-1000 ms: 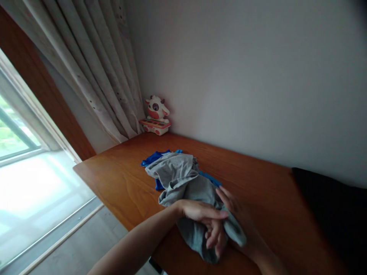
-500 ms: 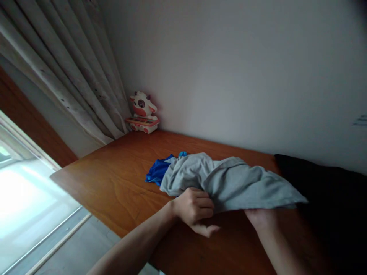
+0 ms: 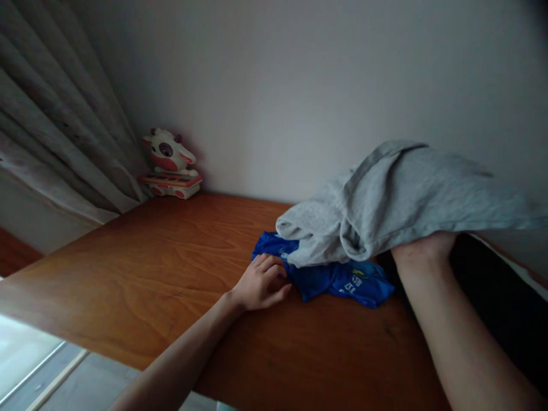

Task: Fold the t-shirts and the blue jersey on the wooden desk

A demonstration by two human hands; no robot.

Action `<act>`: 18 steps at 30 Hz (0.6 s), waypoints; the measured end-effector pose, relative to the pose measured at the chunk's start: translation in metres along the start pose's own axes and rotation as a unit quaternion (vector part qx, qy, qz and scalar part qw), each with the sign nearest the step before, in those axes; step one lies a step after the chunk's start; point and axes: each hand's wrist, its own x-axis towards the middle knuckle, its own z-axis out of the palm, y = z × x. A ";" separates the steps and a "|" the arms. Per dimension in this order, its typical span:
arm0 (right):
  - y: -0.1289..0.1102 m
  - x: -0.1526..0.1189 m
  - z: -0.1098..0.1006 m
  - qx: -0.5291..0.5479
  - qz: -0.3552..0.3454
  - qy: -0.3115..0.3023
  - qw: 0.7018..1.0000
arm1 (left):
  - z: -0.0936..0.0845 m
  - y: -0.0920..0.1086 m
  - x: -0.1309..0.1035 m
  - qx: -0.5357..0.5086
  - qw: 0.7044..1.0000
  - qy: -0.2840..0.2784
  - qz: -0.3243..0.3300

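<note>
A grey cloth garment [image 3: 398,200] is raised off the table in loose folds, and its left end still hangs over a shiny blue garment [image 3: 355,282] with white print. Beneath the grey cloth, my right hand [image 3: 428,246] holds it up; the fingers are hidden under the fabric. My left hand [image 3: 263,282] is low over the table at the blue garment's left edge. Its fingers are loosely bent, with the thumb apart, and nothing is in them. Whether the fingertips touch the blue fabric I cannot tell.
The garments are on a brown wooden table [image 3: 171,257] against a plain wall. A cow-shaped toy keyboard [image 3: 171,165] stands in the far left corner beside a pale curtain [image 3: 55,114]. Black cloth [image 3: 483,285] covers the right side.
My right hand has lifted the grey garment up and to the right, uncovering more of the blue one. My left hand has shifted left and its fingers have loosened. The view has swung right.
</note>
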 end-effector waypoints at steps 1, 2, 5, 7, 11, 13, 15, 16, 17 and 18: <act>-0.013 0.005 -0.001 0.022 -0.030 -0.001 0.999 | 0.006 0.005 0.005 0.001 1.000 -0.011 -0.005; -0.024 0.009 -0.004 0.034 -0.057 -0.007 0.998 | 0.014 0.010 0.011 0.008 1.000 -0.019 -0.007; -0.049 0.011 -0.017 0.033 -0.087 -0.039 0.995 | 0.044 0.027 0.035 0.035 0.999 -0.037 -0.002; -0.056 0.009 -0.029 0.018 -0.074 -0.032 0.997 | 0.064 0.032 0.051 0.048 0.997 -0.057 -0.004; -0.051 0.003 -0.050 -0.004 -0.031 0.078 0.996 | 0.076 0.014 0.057 0.102 0.989 -0.092 -0.060; -0.043 0.001 -0.055 0.073 -0.028 0.135 0.988 | 0.062 -0.004 0.046 0.126 0.985 -0.086 -0.086; -0.033 0.000 -0.055 0.178 -0.031 0.173 0.968 | 0.038 -0.026 0.029 0.147 0.980 -0.074 -0.115; -0.028 -0.001 -0.053 0.219 -0.028 0.187 0.957 | 0.024 -0.037 0.019 0.163 0.975 -0.069 -0.137; -0.022 -0.002 -0.048 0.249 -0.017 0.195 0.949 | 0.010 -0.048 0.009 0.184 0.966 -0.064 -0.168; -0.017 -0.004 -0.041 0.271 -0.002 0.202 0.941 | -0.005 -0.059 -0.001 0.216 0.951 -0.062 -0.210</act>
